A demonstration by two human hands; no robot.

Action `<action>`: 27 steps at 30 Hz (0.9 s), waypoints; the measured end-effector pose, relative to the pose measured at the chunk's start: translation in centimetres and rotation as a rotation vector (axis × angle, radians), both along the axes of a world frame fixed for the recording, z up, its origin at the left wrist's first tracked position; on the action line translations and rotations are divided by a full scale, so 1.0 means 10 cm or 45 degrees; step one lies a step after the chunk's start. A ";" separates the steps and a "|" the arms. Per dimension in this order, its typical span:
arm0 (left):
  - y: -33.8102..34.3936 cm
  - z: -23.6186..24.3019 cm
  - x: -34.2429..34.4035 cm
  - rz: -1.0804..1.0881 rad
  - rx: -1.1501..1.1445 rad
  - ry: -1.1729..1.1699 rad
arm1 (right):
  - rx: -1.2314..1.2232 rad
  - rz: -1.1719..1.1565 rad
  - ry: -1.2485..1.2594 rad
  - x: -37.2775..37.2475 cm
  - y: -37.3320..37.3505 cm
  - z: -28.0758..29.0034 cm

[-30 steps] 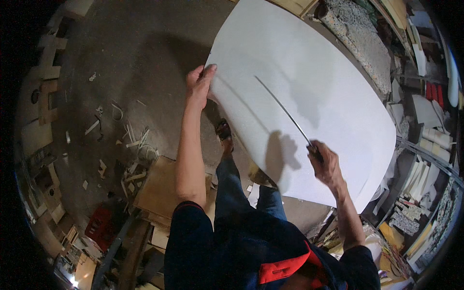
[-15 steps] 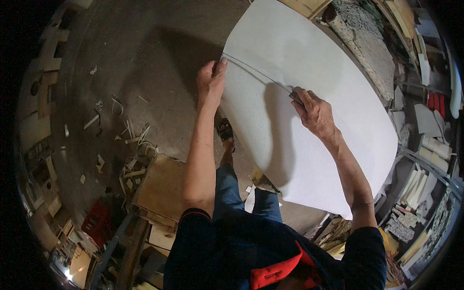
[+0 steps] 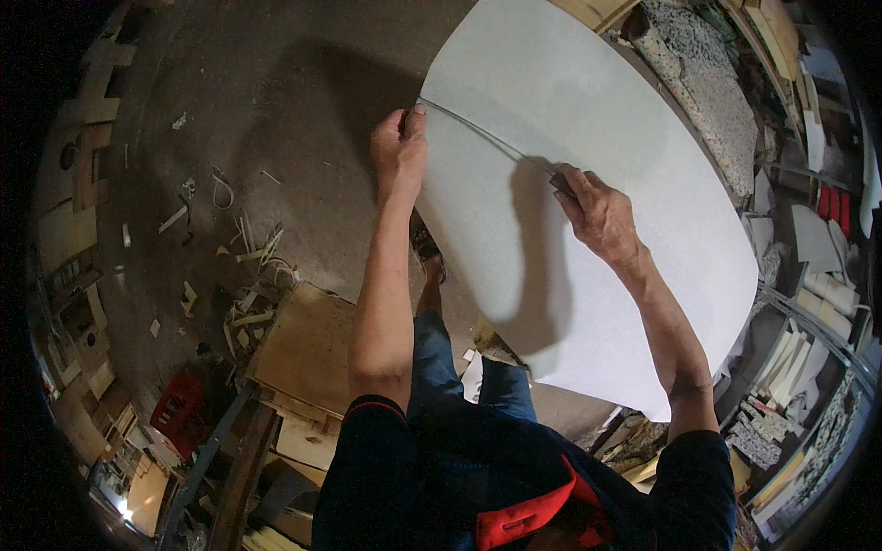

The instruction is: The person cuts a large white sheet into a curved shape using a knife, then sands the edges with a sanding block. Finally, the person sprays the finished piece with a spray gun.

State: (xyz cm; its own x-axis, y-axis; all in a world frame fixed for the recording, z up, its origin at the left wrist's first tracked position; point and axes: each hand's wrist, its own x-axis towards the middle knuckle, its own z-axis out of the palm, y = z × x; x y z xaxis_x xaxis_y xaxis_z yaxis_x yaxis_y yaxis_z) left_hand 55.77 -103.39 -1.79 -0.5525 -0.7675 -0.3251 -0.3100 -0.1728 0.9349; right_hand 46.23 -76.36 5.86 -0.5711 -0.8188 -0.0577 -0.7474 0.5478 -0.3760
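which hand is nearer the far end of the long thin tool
Left. The left hand grips the white sheet just beside that end; the right hand holds the handle at the tool's other end.

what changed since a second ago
The right hand carried the blade up and left, so its tip now reaches the left edge of the sheet, by the left hand. The right hand still holds the blade; the left stays at that edge.

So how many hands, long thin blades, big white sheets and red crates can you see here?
Hands: 2 (left hand, right hand)
Long thin blade: 1
Big white sheet: 1
Red crate: 1
Total: 5
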 end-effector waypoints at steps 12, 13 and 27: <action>0.03 -0.08 -0.06 0.094 -0.064 0.032 | 0.112 -0.038 -0.051 0.00 -0.06 0.07; 0.04 -0.09 -0.07 0.135 -0.067 0.014 | 0.102 -0.024 -0.035 0.00 -0.07 0.09; 0.08 0.02 -0.05 0.119 0.003 0.029 | 0.098 -0.020 -0.048 -0.04 -0.15 0.14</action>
